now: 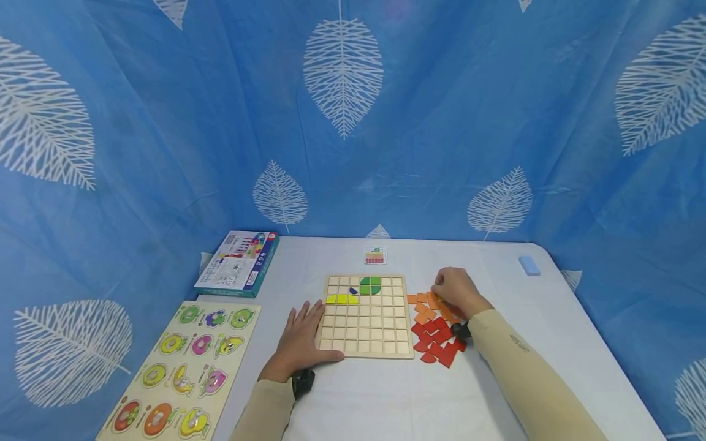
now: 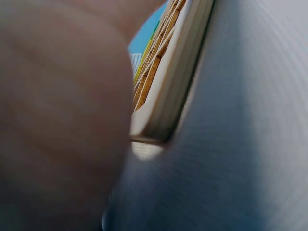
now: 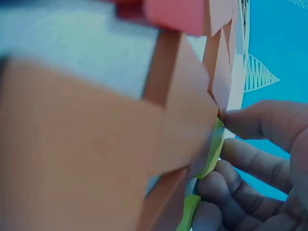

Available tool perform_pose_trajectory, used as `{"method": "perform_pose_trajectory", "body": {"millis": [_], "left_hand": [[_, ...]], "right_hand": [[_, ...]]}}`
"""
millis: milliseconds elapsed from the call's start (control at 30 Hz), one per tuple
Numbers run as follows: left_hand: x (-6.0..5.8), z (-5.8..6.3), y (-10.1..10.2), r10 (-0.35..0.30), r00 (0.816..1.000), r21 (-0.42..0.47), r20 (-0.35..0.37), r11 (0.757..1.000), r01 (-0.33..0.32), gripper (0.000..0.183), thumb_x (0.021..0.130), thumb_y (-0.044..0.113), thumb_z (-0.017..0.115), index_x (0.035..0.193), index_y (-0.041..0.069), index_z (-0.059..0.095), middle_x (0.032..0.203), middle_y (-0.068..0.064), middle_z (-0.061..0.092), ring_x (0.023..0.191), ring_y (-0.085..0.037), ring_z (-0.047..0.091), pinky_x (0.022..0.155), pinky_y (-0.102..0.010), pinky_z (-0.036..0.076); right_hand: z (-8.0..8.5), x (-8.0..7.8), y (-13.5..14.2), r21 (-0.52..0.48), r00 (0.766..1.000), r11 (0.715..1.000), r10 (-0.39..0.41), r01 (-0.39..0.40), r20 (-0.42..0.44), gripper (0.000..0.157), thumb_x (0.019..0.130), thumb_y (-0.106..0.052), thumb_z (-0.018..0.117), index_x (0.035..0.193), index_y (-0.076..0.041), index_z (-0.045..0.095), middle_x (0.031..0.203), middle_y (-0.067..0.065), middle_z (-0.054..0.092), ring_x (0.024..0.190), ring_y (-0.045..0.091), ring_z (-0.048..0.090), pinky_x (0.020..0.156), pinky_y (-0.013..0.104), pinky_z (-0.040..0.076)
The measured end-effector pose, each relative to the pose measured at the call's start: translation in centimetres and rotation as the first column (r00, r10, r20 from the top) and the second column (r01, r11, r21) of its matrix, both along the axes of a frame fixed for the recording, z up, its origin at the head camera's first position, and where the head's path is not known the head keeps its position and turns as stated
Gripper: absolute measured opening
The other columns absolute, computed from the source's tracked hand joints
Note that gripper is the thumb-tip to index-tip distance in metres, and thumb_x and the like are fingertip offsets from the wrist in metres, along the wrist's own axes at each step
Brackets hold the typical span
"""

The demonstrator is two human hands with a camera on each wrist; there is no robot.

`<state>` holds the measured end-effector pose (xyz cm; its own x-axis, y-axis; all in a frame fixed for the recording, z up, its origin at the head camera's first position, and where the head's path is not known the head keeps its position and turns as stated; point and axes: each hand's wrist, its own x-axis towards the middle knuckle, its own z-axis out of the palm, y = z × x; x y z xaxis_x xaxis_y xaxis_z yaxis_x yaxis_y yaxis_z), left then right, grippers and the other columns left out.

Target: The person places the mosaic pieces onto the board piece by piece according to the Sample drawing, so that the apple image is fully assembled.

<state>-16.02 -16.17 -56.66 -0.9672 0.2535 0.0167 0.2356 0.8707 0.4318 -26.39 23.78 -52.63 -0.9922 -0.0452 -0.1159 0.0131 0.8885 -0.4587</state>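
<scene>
A wooden grid board (image 1: 366, 331) lies on the white table, holding several green pieces (image 1: 370, 285), a small dark blue piece (image 1: 353, 291) and a row of yellow tiles (image 1: 342, 299). My left hand (image 1: 302, 343) rests at the board's lower left corner, fingers spread along the left side and thumb by the near edge. To the board's right, my right hand (image 1: 459, 293) reaches down at the far end of the orange tiles (image 1: 421, 309). In the right wrist view its thumb and fingers pinch a yellow tile (image 3: 211, 151); a second yellow piece (image 3: 188, 214) sits under the lower fingers.
Red tiles (image 1: 436, 337) lie loose nearer me, below the orange ones. Behind the board is a small picture card (image 1: 375, 255). A fruit puzzle board (image 1: 220, 367) and a flat box (image 1: 237, 263) lie at left, a blue block (image 1: 529, 266) at far right.
</scene>
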Motion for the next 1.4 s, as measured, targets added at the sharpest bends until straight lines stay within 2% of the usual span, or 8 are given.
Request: {"method": "perform_pose_trajectory", "body": {"millis": [233,433,767,967,1100,1267,1400], "left_hand": [[0.1,0.2,0.0,-0.001,1.000,0.001,-0.003,1.000,0.001,0.130,0.063,0.083,0.078,0.164,0.010,0.038,0.169,-0.009,0.033,0.158,-0.034,0.015,0.126,-0.058,0.004],[0.2,0.4,0.1,-0.004,1.000,0.005,-0.005,1.000,0.004,0.130,0.064,0.083,0.078,0.163,0.010,0.039,0.169,-0.009,0.033,0.158,-0.035,0.015,0.125,-0.058,0.004],[0.1,0.4,0.1,-0.007,1.000,-0.004,-0.006,1.000,0.007,0.131,0.064,0.086,0.076,0.164,0.010,0.038,0.169,-0.009,0.032,0.158,-0.034,0.015,0.126,-0.058,0.004],[0.0,0.2,0.0,-0.008,1.000,0.001,-0.009,1.000,0.008,0.131,0.063,0.086,0.076,0.164,0.009,0.039,0.169,-0.009,0.033,0.158,-0.034,0.015,0.125,-0.058,0.005],[0.0,0.1,0.0,-0.007,1.000,0.001,-0.007,1.000,0.007,0.131,0.064,0.086,0.076,0.164,0.010,0.038,0.169,-0.008,0.032,0.158,-0.034,0.015,0.126,-0.058,0.004],[0.1,0.3,0.1,0.002,1.000,0.010,-0.002,1.000,-0.002,0.131,0.062,0.084,0.079,0.163,0.010,0.040,0.168,-0.009,0.034,0.158,-0.035,0.016,0.126,-0.058,0.004],[0.1,0.3,0.1,0.007,1.000,-0.008,-0.002,1.000,-0.007,0.131,0.062,0.085,0.077,0.164,0.011,0.039,0.169,-0.008,0.034,0.158,-0.034,0.015,0.126,-0.057,0.004]], "right_hand": [[0.4,0.1,-0.5,-0.018,1.000,1.000,-0.023,0.024,0.014,0.016,0.093,-0.016,0.081,0.091,-0.004,0.072,0.085,0.009,0.065,0.082,0.027,0.060,0.076,0.039,0.059],[0.6,0.2,-0.4,-0.054,0.998,0.998,-0.047,0.045,-0.039,0.018,0.093,-0.017,0.081,0.099,-0.001,0.074,0.089,0.010,0.066,0.080,0.027,0.060,0.074,0.039,0.060],[1.4,0.1,-1.3,-0.136,0.999,0.991,0.001,-0.008,-0.051,0.016,0.096,-0.015,0.076,0.101,0.000,0.074,0.089,0.008,0.067,0.079,0.025,0.061,0.074,0.041,0.059],[1.2,0.4,-2.4,-0.176,0.989,0.982,0.038,-0.063,-0.145,0.015,0.097,-0.014,0.074,0.103,0.000,0.074,0.087,0.007,0.067,0.077,0.024,0.060,0.076,0.043,0.058],[1.3,0.5,-3.5,-0.227,0.986,0.969,0.060,-0.095,-0.158,0.014,0.098,-0.013,0.073,0.104,-0.001,0.073,0.086,0.006,0.066,0.075,0.023,0.059,0.076,0.043,0.058],[1.2,0.4,-5.1,-0.246,0.975,0.952,0.143,-0.183,-0.172,0.011,0.098,-0.010,0.071,0.105,-0.002,0.074,0.086,0.003,0.066,0.074,0.020,0.060,0.074,0.041,0.057],[0.7,0.4,-6.6,-0.237,0.953,0.932,0.234,-0.276,-0.190,0.013,0.098,-0.011,0.072,0.107,-0.003,0.075,0.093,0.001,0.067,0.081,0.017,0.062,0.076,0.040,0.057]]}}
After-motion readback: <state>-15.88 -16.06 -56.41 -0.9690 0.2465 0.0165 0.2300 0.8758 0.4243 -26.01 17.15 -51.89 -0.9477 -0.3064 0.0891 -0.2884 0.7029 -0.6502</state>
